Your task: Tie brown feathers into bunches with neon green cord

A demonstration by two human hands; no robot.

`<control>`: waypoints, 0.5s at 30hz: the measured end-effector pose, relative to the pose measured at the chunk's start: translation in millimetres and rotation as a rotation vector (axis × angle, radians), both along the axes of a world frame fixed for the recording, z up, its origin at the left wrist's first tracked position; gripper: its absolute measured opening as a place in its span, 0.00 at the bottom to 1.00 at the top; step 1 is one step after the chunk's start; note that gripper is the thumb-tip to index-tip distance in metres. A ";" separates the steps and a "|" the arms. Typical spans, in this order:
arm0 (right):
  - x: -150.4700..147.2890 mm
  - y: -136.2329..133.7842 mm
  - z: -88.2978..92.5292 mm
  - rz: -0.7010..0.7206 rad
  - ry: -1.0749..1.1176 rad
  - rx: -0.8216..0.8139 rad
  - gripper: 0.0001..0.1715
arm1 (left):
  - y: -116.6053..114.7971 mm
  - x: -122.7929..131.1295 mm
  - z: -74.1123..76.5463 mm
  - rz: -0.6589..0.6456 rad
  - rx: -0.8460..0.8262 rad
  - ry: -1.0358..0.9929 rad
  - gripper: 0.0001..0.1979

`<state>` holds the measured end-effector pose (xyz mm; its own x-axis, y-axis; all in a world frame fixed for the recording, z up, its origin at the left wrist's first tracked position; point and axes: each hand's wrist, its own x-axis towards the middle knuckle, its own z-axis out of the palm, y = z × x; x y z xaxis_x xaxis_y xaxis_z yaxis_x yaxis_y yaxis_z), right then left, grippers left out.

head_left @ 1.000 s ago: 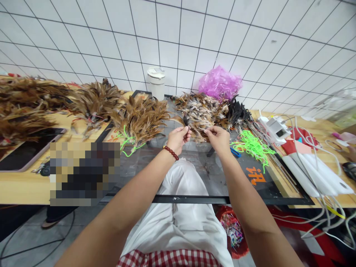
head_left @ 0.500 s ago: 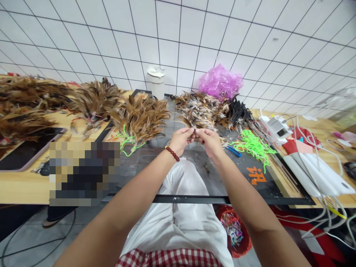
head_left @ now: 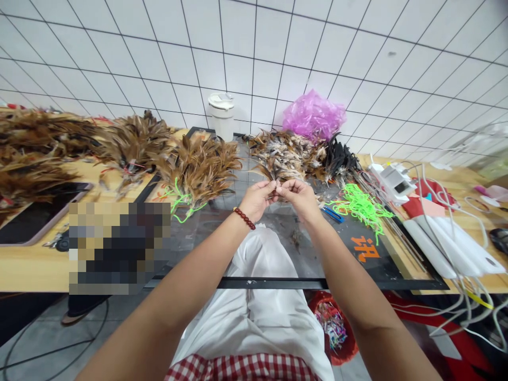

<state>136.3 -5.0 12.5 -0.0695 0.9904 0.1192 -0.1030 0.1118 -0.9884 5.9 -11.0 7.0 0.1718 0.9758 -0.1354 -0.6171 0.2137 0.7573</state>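
My left hand [head_left: 259,200], with a dark red bead bracelet [head_left: 244,217] at its wrist, pinches with thumb and index finger. Right beside it, my right hand [head_left: 299,199] is closed in a pinch too, and the fingertips of both meet. Brown feathers [head_left: 273,170] fan out just beyond the fingers and seem held by their quill ends, which the fingers hide. Behind them lies a pile of mottled feathers [head_left: 283,151]. To the left is a big bunch of brown feathers [head_left: 202,164] with bright green string [head_left: 180,201] at its base.
Right of my hands lie blue snips [head_left: 332,214], a heap of green strings [head_left: 359,203] and black feathers [head_left: 339,159]. A white cup [head_left: 221,116] and a pink plastic bag [head_left: 315,115] stand by the tiled wall. Further out are a phone [head_left: 43,214], cables and a red bin [head_left: 351,346] below.
Both hands stay together in nearly the same place. My right fingers have shifted slightly against the left fingertips, and the feathers beyond them have tilted a little.
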 end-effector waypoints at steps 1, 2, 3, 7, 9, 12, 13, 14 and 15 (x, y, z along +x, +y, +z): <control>0.5 0.6 -0.7 -0.021 -0.007 0.004 0.22 | 0.0 0.6 -0.9 -0.011 -0.002 0.015 0.08; 1.3 1.1 -1.0 -0.035 -0.008 0.002 0.22 | 0.0 1.2 -1.6 -0.017 -0.005 0.028 0.08; 2.5 1.5 -0.8 -0.033 -0.002 -0.007 0.23 | 0.0 1.6 -1.9 -0.014 -0.010 0.041 0.08; 10.6 0.8 3.5 0.112 0.045 -0.100 0.23 | -1.4 1.5 0.7 -0.004 -0.005 0.110 0.06; 15.2 -0.3 6.0 0.205 0.056 -0.154 0.21 | -3.2 0.2 3.4 -0.081 -0.010 0.142 0.06; 20.3 -1.5 7.8 0.320 0.073 -0.217 0.20 | -5.6 -2.7 5.7 -0.293 -0.055 0.157 0.07; 21.3 -1.6 7.9 0.353 0.076 -0.233 0.20 | -5.8 -3.7 5.7 -0.357 -0.070 0.155 0.07; 22.0 -1.3 7.8 0.377 0.079 -0.245 0.21 | -5.7 -4.6 5.3 -0.405 -0.079 0.151 0.07; 22.4 -0.8 7.4 0.384 0.083 -0.252 0.20 | -5.4 -5.4 4.6 -0.437 -0.083 0.144 0.06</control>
